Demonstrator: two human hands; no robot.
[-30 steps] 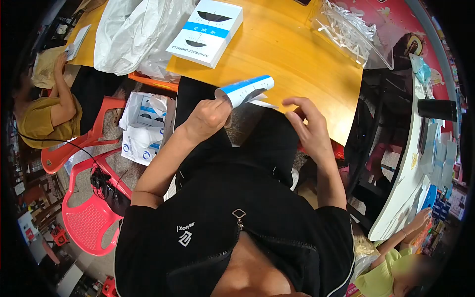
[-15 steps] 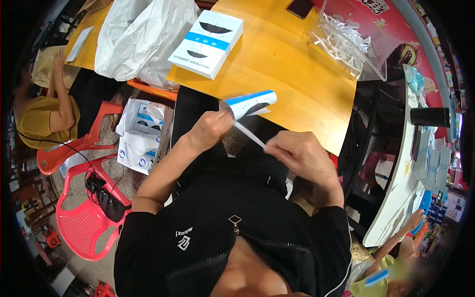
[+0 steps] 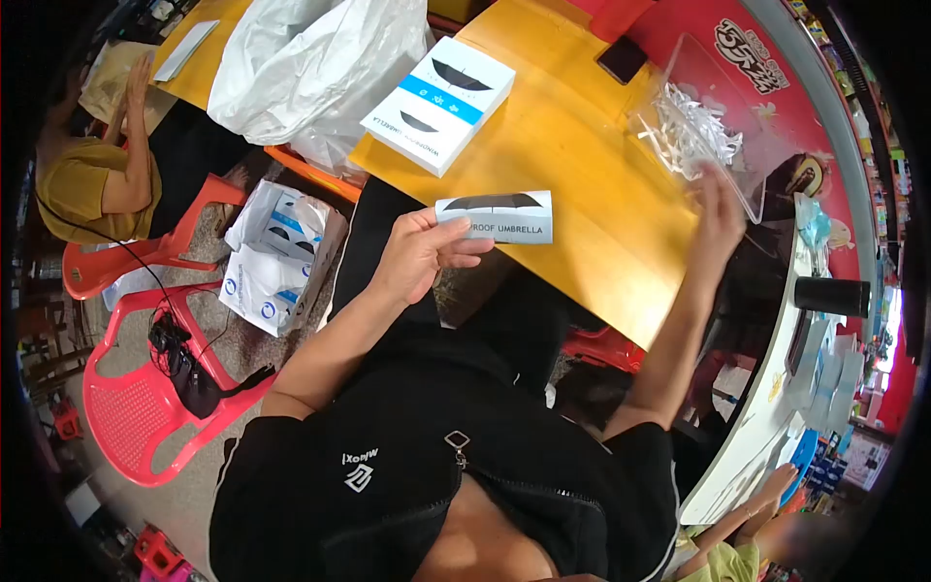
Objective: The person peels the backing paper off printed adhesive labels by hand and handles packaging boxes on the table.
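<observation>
My left hand [image 3: 427, 252] grips a curved paper label [image 3: 519, 215] between thumb and fingers, just over the table's front edge. Printed on it are a black umbrella and lettering that ends in "ROOF UMBRELLA"; my thumb covers its left part. My right hand [image 3: 718, 213] is stretched far to the right, at the side of a clear plastic tray [image 3: 766, 136]. Motion smears its fingers, so what they hold does not show. White paper strips [image 3: 689, 131] lie heaped in that tray. Behind the label sits a thick stack of matching umbrella labels [image 3: 441, 107].
A white plastic bag [image 3: 310, 78] and a black phone [image 3: 623, 60] lie on the yellow table [image 3: 572, 145]. Left of me stand an open carton [image 3: 281, 257] and a pink chair [image 3: 145, 407] with a black bag. Two other people sit nearby, left and lower right.
My right hand has moved away from the label, right and forward to the tray; the white strip it was pulling no longer shows. My left hand has turned the label's lettering to face me.
</observation>
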